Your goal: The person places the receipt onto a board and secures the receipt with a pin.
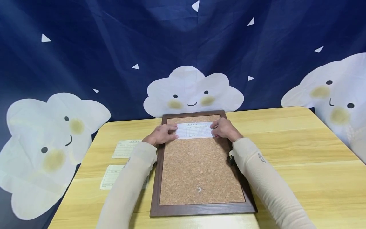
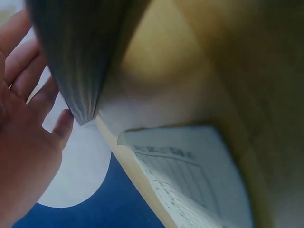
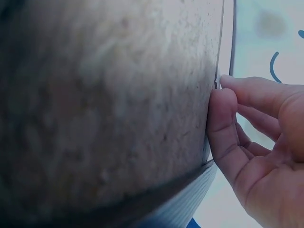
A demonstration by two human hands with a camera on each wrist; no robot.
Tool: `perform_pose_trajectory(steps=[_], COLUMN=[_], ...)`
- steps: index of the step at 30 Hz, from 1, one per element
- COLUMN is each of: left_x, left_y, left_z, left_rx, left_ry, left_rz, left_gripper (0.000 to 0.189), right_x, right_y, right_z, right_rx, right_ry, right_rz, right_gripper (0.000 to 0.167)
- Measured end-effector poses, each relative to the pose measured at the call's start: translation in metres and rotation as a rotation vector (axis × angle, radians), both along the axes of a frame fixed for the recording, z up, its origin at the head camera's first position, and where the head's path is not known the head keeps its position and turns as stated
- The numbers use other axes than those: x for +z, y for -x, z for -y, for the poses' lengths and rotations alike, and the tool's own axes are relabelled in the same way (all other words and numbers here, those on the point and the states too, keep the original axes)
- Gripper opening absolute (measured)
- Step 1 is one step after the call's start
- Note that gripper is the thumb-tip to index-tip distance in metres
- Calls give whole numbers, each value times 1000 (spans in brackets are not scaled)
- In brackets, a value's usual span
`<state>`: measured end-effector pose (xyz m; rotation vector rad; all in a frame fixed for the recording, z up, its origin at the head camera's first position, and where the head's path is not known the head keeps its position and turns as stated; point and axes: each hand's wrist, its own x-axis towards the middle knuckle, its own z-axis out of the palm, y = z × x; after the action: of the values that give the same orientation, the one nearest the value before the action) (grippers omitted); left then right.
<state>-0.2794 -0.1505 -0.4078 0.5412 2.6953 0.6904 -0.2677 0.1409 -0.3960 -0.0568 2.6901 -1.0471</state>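
A white printed paper form (image 1: 193,131) lies crosswise over the upper part of a cork board (image 1: 200,168) in a dark brown frame. My left hand (image 1: 163,133) holds the form's left end, thumb and fingers at its edge. The left wrist view shows the left hand (image 2: 28,118) beside the frame's dark side (image 2: 78,61); its fingertips are partly hidden there. At the form's right end, my right hand (image 1: 226,128) pinches the edge between thumb and finger. Up close, the right hand (image 3: 261,123) has its thumb and index fingertips together near the cork surface (image 3: 142,95).
Two more printed forms lie left of the board on the wooden table (image 1: 286,143): an upper form (image 1: 124,149) and a lower form (image 1: 110,178) partly covered by the left sleeve (image 1: 128,187). A blue cloud-patterned cloth (image 1: 114,38) hangs behind the table.
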Motion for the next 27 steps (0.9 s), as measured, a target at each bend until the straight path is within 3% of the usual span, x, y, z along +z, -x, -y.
perform_pose_trajectory(steps=[10,19,27], left_x=[2,-2,-3], left_y=[-2,0,0], left_z=[-1,1,2], left_rx=[-40,-19,-2], left_ry=[36,-10,-52], left_rz=[-45,-20,-8], left_gripper=[54,53,53], right_x=[5,9,16], right_y=[-2,-6,-8], right_z=[-4,-16,-30], right_rx=[55,95,149], right_ry=[-73,72,115], right_rz=[14,77,57], right_gripper=[38,37,42])
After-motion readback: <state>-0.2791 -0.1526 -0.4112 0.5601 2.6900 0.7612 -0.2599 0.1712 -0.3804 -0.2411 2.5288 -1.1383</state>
